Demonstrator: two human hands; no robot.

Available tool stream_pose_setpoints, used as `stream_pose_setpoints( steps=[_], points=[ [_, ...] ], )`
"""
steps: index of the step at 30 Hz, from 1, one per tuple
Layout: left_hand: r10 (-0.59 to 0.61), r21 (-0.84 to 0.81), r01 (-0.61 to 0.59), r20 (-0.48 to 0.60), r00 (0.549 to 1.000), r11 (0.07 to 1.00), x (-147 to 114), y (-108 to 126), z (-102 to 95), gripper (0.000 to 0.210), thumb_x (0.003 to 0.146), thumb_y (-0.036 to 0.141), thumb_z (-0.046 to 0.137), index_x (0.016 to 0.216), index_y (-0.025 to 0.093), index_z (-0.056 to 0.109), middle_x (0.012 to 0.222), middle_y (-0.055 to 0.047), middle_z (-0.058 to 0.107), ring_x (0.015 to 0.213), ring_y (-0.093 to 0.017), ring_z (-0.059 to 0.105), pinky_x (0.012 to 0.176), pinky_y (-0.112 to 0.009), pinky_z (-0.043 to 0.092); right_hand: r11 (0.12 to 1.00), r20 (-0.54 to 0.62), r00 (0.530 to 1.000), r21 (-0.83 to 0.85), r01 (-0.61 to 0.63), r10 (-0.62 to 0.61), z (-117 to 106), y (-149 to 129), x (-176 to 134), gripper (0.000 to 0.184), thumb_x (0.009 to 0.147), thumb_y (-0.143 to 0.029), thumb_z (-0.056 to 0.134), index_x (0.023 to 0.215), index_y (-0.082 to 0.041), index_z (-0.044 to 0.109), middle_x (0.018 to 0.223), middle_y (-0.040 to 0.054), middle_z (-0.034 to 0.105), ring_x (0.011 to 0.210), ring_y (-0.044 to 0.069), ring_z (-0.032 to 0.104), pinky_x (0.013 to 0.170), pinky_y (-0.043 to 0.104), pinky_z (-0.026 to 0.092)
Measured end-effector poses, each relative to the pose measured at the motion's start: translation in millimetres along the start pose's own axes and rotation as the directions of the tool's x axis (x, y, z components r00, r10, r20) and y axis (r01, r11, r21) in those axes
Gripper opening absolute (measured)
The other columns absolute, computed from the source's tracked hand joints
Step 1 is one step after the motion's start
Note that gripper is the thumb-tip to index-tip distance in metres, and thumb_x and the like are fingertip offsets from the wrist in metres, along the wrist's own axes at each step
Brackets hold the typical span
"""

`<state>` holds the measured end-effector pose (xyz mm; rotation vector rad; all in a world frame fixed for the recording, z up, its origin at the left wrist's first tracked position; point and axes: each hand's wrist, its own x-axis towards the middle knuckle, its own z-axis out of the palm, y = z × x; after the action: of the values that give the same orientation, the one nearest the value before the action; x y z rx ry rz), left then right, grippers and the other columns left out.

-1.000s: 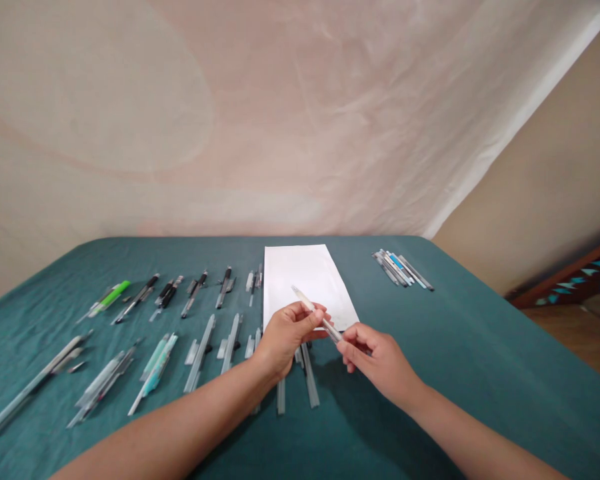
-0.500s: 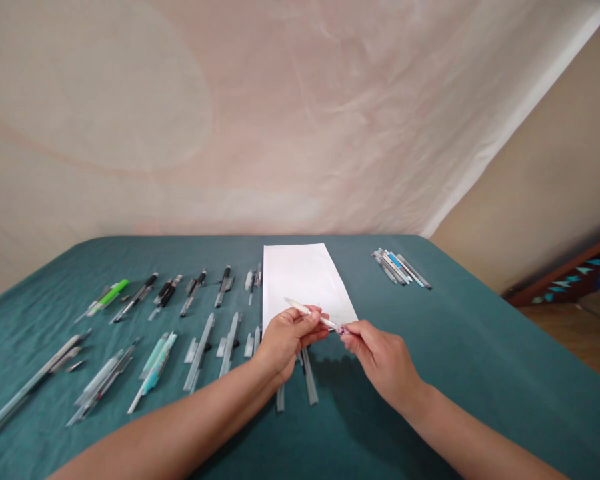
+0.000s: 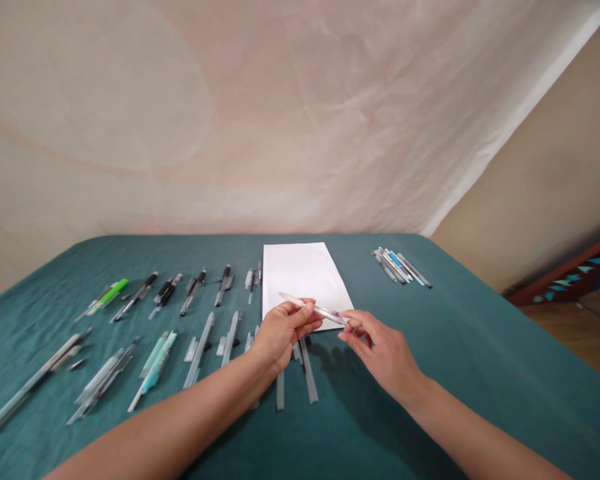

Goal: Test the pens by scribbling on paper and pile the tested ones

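Note:
Between my two hands lies a slim white pen point(image 3: 325, 312), slanting down to the right above the lower edge of a white paper sheet point(image 3: 300, 270). My left hand point(image 3: 287, 330) pinches its middle between thumb and fingers, with the pale pointed end sticking out to the upper left. On the clear right end, the fingertips of my right hand point(image 3: 380, 343) are closed around the pen. Below my left hand, several clear pen parts point(image 3: 308, 377) lie on the cloth, partly covered by the hand.
Disassembled pens lie in two rows on the green tablecloth point(image 3: 460, 373) at left, among them a bright green pen point(image 3: 111, 295) and a turquoise one point(image 3: 155, 373). A bundle of pens point(image 3: 401, 267) rests at the back right. A pale curtain point(image 3: 260, 120) hangs behind.
My right hand has shifted slightly and loosened its fingers, so more of the pen's clear right end shows. The pen has moved a little left with my left hand.

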<state>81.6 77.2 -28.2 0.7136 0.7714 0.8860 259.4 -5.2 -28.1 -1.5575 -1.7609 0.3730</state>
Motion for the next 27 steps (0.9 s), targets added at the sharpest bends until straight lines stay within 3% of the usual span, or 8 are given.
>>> stream_pose_setpoints(
  steps=[4,9,13,16,18,20,23,27],
  points=[
    [-0.073,-0.002,0.073,-0.010,0.997,0.997,-3.8,1.2,1.7,0.022,0.071,0.023,0.073,0.085,0.009,0.065,0.075,-0.007,0.066,0.071,-0.015,0.064,0.073,-0.028,0.053,0.959,-0.054,0.976,-0.202,0.197,-0.212,-1.9,4.9,-1.3,0.015,0.092,-0.026,0.048,0.100,-0.022,0.059,0.094,0.0043,0.067,0.084,0.016,0.063,0.079,0.026,0.044],
    [-0.052,-0.003,0.052,0.006,0.999,0.999,-6.5,-2.4,3.4,0.027,0.064,0.027,0.078,0.081,0.010,0.068,0.073,-0.003,0.062,0.061,-0.008,0.057,0.064,-0.022,0.050,0.944,-0.054,0.976,-0.269,0.189,-0.211,-1.2,4.4,-1.1,0.016,0.094,-0.024,0.041,0.098,-0.019,0.056,0.090,0.0071,0.063,0.082,0.017,0.060,0.075,0.029,0.042],
    [0.032,0.077,-0.034,0.027,0.999,0.996,-4.2,-5.3,0.5,0.029,0.062,0.030,0.079,0.082,0.011,0.069,0.075,-0.001,0.062,0.060,-0.007,0.055,0.063,-0.021,0.047,0.998,0.084,0.996,0.058,-0.039,0.034,2.1,-1.0,-0.8,0.023,0.095,-0.036,0.035,0.088,-0.020,0.050,0.072,0.0024,0.056,0.066,0.015,0.056,0.062,0.027,0.042],
    [0.083,0.157,-0.093,0.070,0.994,0.983,-1.6,-4.8,-2.5,0.030,0.065,0.032,0.077,0.085,0.011,0.069,0.070,0.000,0.061,0.060,-0.007,0.054,0.064,-0.021,0.046,0.828,0.410,0.898,0.439,-0.347,0.159,2.6,-7.2,0.0,0.032,0.095,-0.044,0.027,0.079,-0.021,0.042,0.065,-0.0023,0.048,0.054,0.012,0.053,0.046,0.022,0.039],
    [0.089,0.164,-0.103,0.090,0.992,0.981,0.0,-3.6,-3.5,0.030,0.067,0.033,0.075,0.086,0.011,0.068,0.071,-0.001,0.061,0.060,-0.007,0.054,0.064,-0.021,0.046,0.739,0.511,0.847,0.511,-0.439,0.150,1.0,-9.8,1.0,0.034,0.095,-0.046,0.024,0.081,-0.021,0.042,0.067,-0.0023,0.047,0.053,0.012,0.054,0.043,0.021,0.037],
    [0.080,0.137,-0.090,0.079,0.994,0.986,1.1,-2.6,-3.5,0.030,0.067,0.033,0.075,0.086,0.011,0.068,0.073,-0.001,0.061,0.063,-0.008,0.055,0.065,-0.022,0.047,0.827,0.449,0.881,0.433,-0.359,0.147,-1.2,-9.3,1.6,0.032,0.095,-0.045,0.026,0.088,-0.021,0.045,0.072,-0.0007,0.051,0.058,0.013,0.056,0.048,0.022,0.039],
    [0.061,0.120,-0.065,0.034,0.998,0.991,1.2,-2.2,-2.0,0.031,0.067,0.033,0.075,0.086,0.010,0.066,0.075,-0.003,0.062,0.069,-0.011,0.058,0.065,-0.023,0.050,0.999,0.223,0.974,0.037,-0.039,0.030,-2.7,-3.7,1.3,0.026,0.093,-0.043,0.038,0.098,-0.020,0.051,0.080,0.0029,0.058,0.070,0.016,0.057,0.062,0.027,0.041],
    [0.030,0.156,-0.031,0.004,1.000,0.987,-2.5,-2.8,1.7,0.030,0.069,0.034,0.073,0.083,0.009,0.064,0.071,-0.005,0.064,0.065,-0.012,0.061,0.064,-0.025,0.051,0.896,0.132,0.973,-0.382,0.226,-0.189,-0.7,0.9,-0.6,0.022,0.096,-0.029,0.037,0.091,-0.019,0.056,0.082,0.0059,0.061,0.075,0.017,0.056,0.069,0.028,0.037]
  ],
)
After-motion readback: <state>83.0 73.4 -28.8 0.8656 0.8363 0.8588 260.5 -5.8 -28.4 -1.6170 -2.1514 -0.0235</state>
